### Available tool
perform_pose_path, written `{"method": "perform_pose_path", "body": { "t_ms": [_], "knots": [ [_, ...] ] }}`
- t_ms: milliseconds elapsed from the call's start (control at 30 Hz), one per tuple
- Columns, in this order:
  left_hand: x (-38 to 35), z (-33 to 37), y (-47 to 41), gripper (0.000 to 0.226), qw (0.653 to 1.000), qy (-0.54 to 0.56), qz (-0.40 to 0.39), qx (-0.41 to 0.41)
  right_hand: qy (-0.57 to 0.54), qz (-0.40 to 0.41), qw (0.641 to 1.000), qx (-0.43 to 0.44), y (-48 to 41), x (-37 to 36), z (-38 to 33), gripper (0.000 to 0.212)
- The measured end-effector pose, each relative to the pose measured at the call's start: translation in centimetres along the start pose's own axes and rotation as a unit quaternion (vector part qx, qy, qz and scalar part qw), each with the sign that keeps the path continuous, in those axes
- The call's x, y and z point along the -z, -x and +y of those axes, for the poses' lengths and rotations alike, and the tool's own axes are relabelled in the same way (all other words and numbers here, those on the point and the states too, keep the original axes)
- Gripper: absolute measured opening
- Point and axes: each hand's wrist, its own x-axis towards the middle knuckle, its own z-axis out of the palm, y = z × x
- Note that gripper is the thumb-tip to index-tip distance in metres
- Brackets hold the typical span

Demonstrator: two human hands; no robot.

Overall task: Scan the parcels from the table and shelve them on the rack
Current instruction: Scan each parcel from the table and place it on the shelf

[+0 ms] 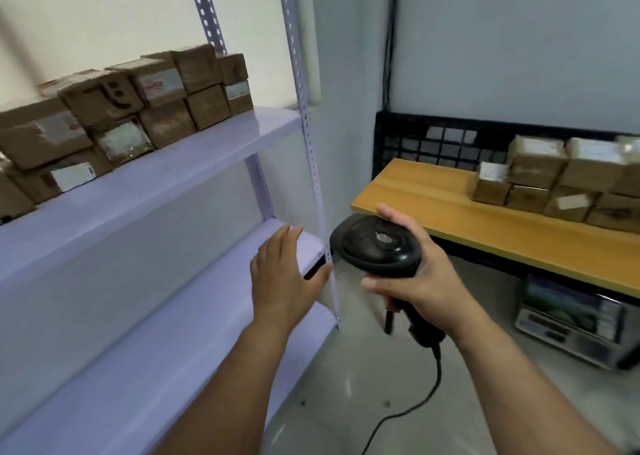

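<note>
My right hand (412,281) grips a black handheld barcode scanner (375,246) by its handle, its head pointing left and its cable trailing to the floor. My left hand (282,278) is empty, fingers straight, hovering over the right end of the rack's lower shelf. Several brown cardboard parcels (114,115) are stacked on the upper shelf of the pale metal rack (194,163). More brown parcels (561,181) sit in two layers on the yellow wooden table (433,198) at the right.
A black wire mesh panel (436,143) stands behind the table against the wall. A grey weighing scale (571,319) sits on the floor under the table. The rack's slotted upright (304,115) stands between the rack and the table. Tiled floor lies below.
</note>
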Motion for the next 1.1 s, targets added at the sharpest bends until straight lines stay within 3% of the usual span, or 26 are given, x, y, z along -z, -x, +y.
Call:
{"method": "perform_pose_path", "body": {
  "t_ms": [267,733,1100],
  "knots": [
    [-7.4,6.9,-3.5,0.077,0.994,0.036,-0.066,-0.083,0.045,0.111,0.993,-0.019,1.3,8.2,1.1,0.094],
    [-20.7,19.3,-12.6,0.084,0.967,0.097,-0.165,-0.166,0.094,0.234,0.965,-0.070,-2.2,23.1,2.0,0.092],
    [-30.8,29.8,-16.3,0.085,0.940,0.116,-0.218,-0.237,0.121,0.342,0.927,-0.094,-2.1,33.5,4.1,0.091]
  ]
}}
